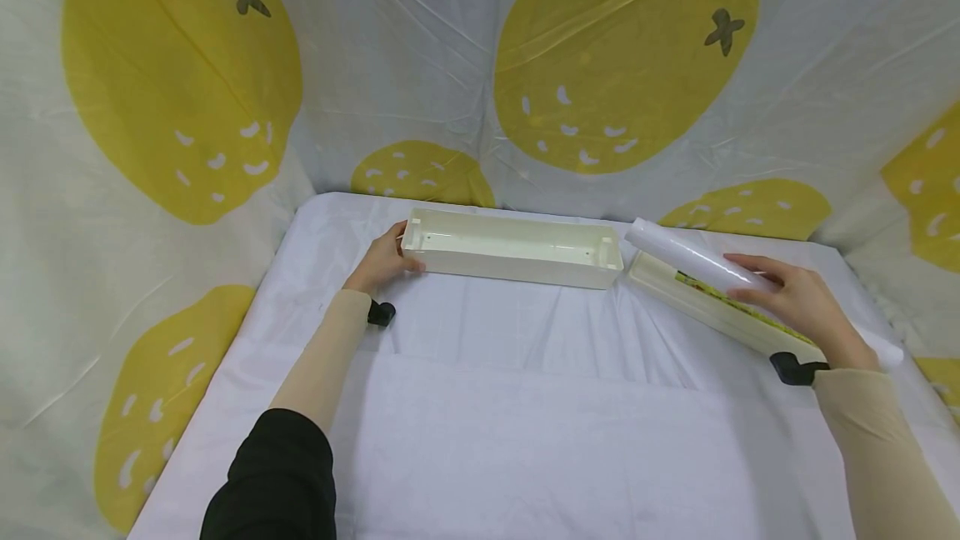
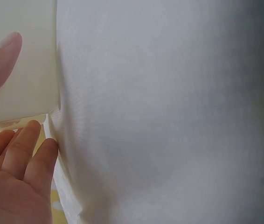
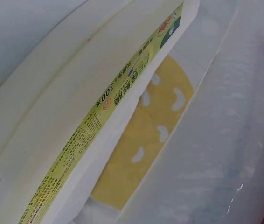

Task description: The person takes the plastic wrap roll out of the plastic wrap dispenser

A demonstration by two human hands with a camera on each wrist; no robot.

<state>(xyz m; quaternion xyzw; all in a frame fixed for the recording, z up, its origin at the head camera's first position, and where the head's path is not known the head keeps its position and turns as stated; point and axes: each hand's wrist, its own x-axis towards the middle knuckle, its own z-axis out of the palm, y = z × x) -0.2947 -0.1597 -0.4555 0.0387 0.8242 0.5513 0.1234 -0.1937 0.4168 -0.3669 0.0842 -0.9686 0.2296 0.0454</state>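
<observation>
A long cream plastic box (image 1: pixel 510 263), its open top facing up, lies near the back of the table. My left hand (image 1: pixel 382 261) holds its left end; in the left wrist view the thumb lies over the long side of the box (image 2: pixel 29 70) and the fingers are at its end. My right hand (image 1: pixel 802 302) grips a shiny roll of cling film (image 1: pixel 690 257), raised slantwise over a cream lid (image 1: pixel 697 307). Along the lid's edge runs a green-yellow printed label (image 3: pixel 108 102). The roll's right part is mostly behind the hand.
A white cloth (image 1: pixel 525 440) covers the table and shows some wrinkles. Behind and at the sides hangs a pale curtain (image 1: pixel 390 65) printed with big yellow lemons. The lid sits close to the box's right end, angled toward the front right.
</observation>
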